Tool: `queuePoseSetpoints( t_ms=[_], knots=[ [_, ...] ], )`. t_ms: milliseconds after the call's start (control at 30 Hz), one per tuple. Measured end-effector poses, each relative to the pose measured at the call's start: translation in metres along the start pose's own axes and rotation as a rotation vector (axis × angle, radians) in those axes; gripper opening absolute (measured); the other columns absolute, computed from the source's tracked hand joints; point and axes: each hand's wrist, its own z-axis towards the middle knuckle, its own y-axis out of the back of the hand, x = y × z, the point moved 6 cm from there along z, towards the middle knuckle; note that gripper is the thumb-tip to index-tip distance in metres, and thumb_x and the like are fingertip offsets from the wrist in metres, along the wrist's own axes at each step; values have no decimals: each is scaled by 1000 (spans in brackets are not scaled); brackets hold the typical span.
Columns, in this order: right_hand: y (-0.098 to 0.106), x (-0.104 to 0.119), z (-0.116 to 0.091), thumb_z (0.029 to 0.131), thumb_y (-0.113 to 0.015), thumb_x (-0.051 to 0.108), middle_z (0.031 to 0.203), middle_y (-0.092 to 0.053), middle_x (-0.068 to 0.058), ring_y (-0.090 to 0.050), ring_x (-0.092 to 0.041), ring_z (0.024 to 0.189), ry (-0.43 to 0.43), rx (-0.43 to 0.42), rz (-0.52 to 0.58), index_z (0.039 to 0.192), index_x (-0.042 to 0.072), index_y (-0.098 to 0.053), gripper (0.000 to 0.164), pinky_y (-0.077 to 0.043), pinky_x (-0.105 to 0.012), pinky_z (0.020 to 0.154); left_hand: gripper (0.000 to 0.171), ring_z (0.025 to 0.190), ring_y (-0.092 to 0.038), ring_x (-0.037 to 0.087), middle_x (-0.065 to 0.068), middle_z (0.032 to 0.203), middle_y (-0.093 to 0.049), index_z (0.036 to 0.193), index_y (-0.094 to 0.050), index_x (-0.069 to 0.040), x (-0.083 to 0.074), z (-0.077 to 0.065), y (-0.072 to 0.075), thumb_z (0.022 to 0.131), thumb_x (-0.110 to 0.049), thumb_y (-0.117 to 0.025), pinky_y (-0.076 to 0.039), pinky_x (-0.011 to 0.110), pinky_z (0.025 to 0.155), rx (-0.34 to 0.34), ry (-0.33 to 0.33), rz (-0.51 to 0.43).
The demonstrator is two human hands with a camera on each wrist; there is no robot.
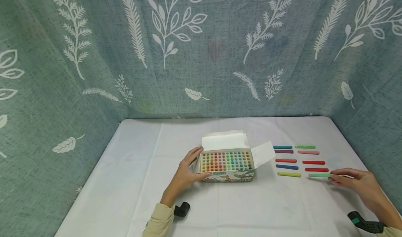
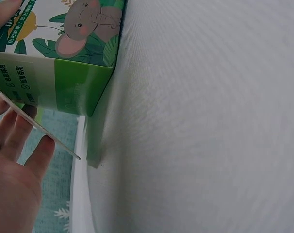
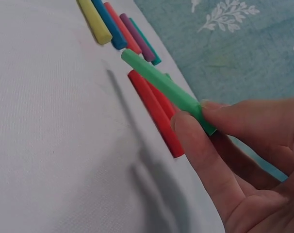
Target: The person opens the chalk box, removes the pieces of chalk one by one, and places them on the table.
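A cardboard box (image 1: 230, 177) stands with its lid folded back, packed with upright chalk sticks whose coloured ends (image 1: 226, 160) show in rows. My left hand (image 1: 185, 172) grips the box's left end, thumb at the front and fingers toward the back corner. In the left wrist view, fingers (image 2: 13, 133) reach behind a side flap beside the printed box (image 2: 84, 87). My right hand (image 1: 361, 186) pinches a light green chalk stick (image 3: 161, 87) by one end between thumb and fingers. The stick hangs over the cloth, its shadow apart from it, near two red chalk sticks (image 3: 154, 111).
Right of the box, chalk sticks lie in two columns, among them a yellow one (image 1: 289, 174), a blue one (image 1: 287, 167) and a pink one (image 1: 308, 152). The open side flap (image 1: 263, 154) juts toward them. Patterned curtains (image 1: 188, 90) surround the white-covered table (image 1: 251, 209).
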Motion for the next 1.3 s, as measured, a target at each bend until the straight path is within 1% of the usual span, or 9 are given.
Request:
queuePoseSetpoints(
  t_ms=[133, 267, 467, 633, 733, 900, 1033, 1200, 1300],
  knots=[
    [-1, -3, 2, 90, -66, 18, 84, -68, 15, -68, -6, 74, 10, 0, 14, 101, -3, -69, 24, -55, -22, 64, 90, 137, -29, 20, 1, 148, -34, 145, -40, -14, 0, 0, 1, 70, -33, -85, -32, 43, 108, -1, -4, -10],
    [-1, -7, 2, 91, -65, 19, 85, -66, 15, -67, -6, 73, -11, -2, -7, 105, -9, -66, 32, -54, -19, 63, 90, 137, -29, 20, 2, 149, -33, 145, -40, -14, 0, 0, 0, 70, -33, -85, -32, 43, 108, 3, -2, -23],
    [-3, -7, 4, 90, -66, 17, 89, -69, 0, -68, -9, 72, -45, -3, -42, 110, -17, -60, 40, -54, -18, 62, 91, 137, -29, 20, 0, 149, -32, 146, -38, -15, -1, 0, 0, 70, -33, -85, -32, 42, 108, 9, -1, -7],
    [-6, -6, 7, 89, -61, 6, 89, -69, -12, -69, -13, 71, -53, 10, -52, 114, -22, -54, 38, -56, -24, 62, 91, 137, -29, 22, 1, 150, -32, 146, -39, -14, -1, -1, 0, 70, -32, -85, -33, 44, 108, 4, -5, -12],
    [-7, -7, 9, 90, -59, 3, 89, -69, -16, -68, -14, 70, -57, 21, -77, 115, -24, -52, 37, -55, -22, 61, 90, 137, -29, 22, 2, 150, -32, 146, -39, -14, -1, -1, 0, 70, -32, -85, -32, 44, 108, 1, -4, -17],
    [-8, -9, 11, 89, -63, 8, 88, -70, -15, -67, -17, 67, -72, -6, -152, 115, -21, -54, 40, -51, -16, 57, 90, 137, -28, 19, -2, 149, -33, 146, -39, -16, -1, -1, 0, 70, -34, -85, -32, 42, 108, 1, 5, -12],
    [-8, -5, 10, 88, -67, 13, 88, -69, -15, -66, -18, 64, -72, -23, -206, 114, -18, -57, 42, -48, -19, 53, 91, 137, -29, 20, -2, 149, -33, 145, -39, -15, -2, -1, 0, 69, -33, -85, -33, 43, 108, -2, 2, -4],
    [-9, 1, 8, 86, -69, 12, 89, -67, -15, -64, -17, 62, -51, -19, -232, 111, -18, -59, 40, -49, -22, 51, 90, 137, -30, 22, 0, 149, -33, 145, -39, -14, -2, -1, 0, 70, -33, -85, -33, 44, 107, -3, -12, 7],
    [-10, 5, 7, 85, -69, 9, 88, -66, -15, -63, -17, 62, -23, -7, -251, 109, -17, -60, 36, -49, -23, 51, 90, 137, -29, 20, -1, 149, -33, 146, -39, -14, -2, -1, 0, 71, -34, -84, -33, 42, 108, 2, -5, 12]
  ],
)
